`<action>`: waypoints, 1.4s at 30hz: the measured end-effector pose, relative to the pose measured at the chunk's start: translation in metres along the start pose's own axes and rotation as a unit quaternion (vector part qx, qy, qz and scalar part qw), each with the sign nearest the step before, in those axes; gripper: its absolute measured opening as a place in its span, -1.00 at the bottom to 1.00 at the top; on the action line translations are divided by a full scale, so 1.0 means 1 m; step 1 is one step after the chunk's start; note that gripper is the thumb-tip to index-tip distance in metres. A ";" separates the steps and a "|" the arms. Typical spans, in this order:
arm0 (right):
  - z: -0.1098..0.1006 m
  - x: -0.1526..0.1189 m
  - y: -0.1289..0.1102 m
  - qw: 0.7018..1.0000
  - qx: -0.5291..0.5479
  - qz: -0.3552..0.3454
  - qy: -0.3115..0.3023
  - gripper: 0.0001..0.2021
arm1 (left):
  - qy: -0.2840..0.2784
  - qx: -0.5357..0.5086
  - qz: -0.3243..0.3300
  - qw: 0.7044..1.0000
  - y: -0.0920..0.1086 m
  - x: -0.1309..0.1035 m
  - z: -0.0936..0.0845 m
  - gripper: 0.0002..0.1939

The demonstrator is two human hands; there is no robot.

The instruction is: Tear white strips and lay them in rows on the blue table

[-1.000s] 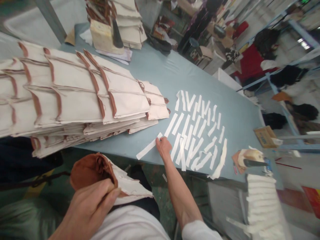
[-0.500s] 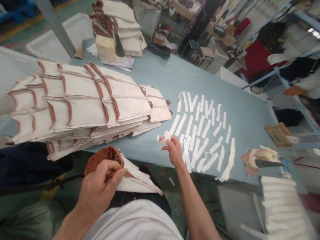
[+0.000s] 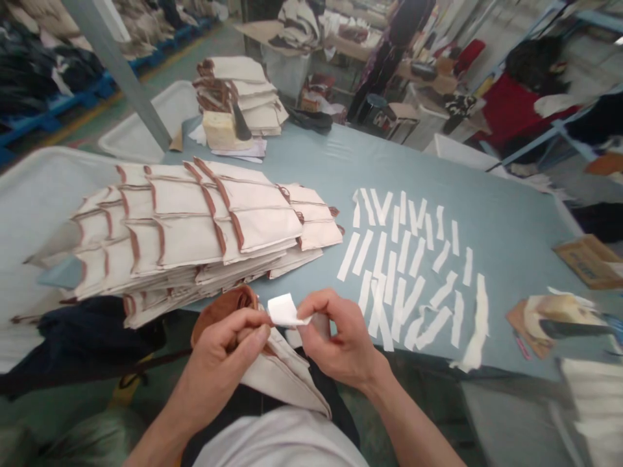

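Observation:
In my lap lies a cream fabric bag piece point(image 3: 282, 386) with a brown leather-like edge point(image 3: 217, 310). My left hand point(image 3: 214, 370) is closed on its brown upper end. Between thumb and forefinger, my right hand point(image 3: 341, 337) pinches a small white strip point(image 3: 283, 309), which looks folded or curled. The strip's left end reaches the fingertips of my left hand; whether those fingers also grip it I cannot tell. On the blue-grey table point(image 3: 311, 152), several similar loose white strips point(image 3: 403, 251) lie in rough rows beyond my right hand.
A high stack of cream pieces with brown edging point(image 3: 189, 220) covers the table's left side. Behind it are a yellowish block point(image 3: 220, 131) and more stacked pieces point(image 3: 256, 84). A tape dispenser point(image 3: 549, 324) and cardboard box point(image 3: 591, 261) are at right. A person point(image 3: 384, 58) stands far back.
My right hand has come left from beside the loose strips to my left hand, bringing the white strip. My left hand keeps its hold on the bag piece. The view has shifted slightly.

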State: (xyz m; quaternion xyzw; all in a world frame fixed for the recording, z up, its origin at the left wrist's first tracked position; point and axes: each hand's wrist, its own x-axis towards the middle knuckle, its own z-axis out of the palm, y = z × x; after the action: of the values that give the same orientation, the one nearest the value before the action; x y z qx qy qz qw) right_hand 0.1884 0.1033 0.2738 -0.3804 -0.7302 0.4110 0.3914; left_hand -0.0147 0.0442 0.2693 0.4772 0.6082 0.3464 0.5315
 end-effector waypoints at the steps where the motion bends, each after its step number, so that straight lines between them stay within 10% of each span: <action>1: -0.001 0.001 -0.002 0.998 -0.029 -0.046 -0.008 -0.85 | -0.004 -0.019 -0.007 1.000 0.000 -0.002 0.000 -0.69; 7: 0.003 0.005 -0.004 0.978 -0.096 -0.179 -0.055 -0.71 | -0.009 -0.151 -0.068 0.986 0.005 -0.018 -0.002 -0.64; 19: 0.013 0.006 -0.006 0.968 -0.078 -0.196 -0.138 -0.73 | -0.034 -0.213 -0.079 0.973 -0.002 -0.022 -0.004 -0.60; 30: 0.019 -0.003 -0.012 0.967 0.128 0.176 -0.130 -0.82 | 0.099 -0.257 -0.084 0.958 0.001 -0.025 -0.002 -0.65; 42: -0.002 0.002 -0.017 0.941 0.181 0.236 -0.163 -0.66 | 0.113 -0.172 -0.054 0.977 -0.006 -0.028 -0.006 -0.67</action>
State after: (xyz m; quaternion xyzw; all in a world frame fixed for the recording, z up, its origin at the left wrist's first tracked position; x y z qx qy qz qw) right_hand 0.1858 0.0993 0.2906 -0.3922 -0.5870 0.6729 0.2208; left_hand -0.0220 0.0168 0.2737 0.3033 0.6204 0.4684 0.5511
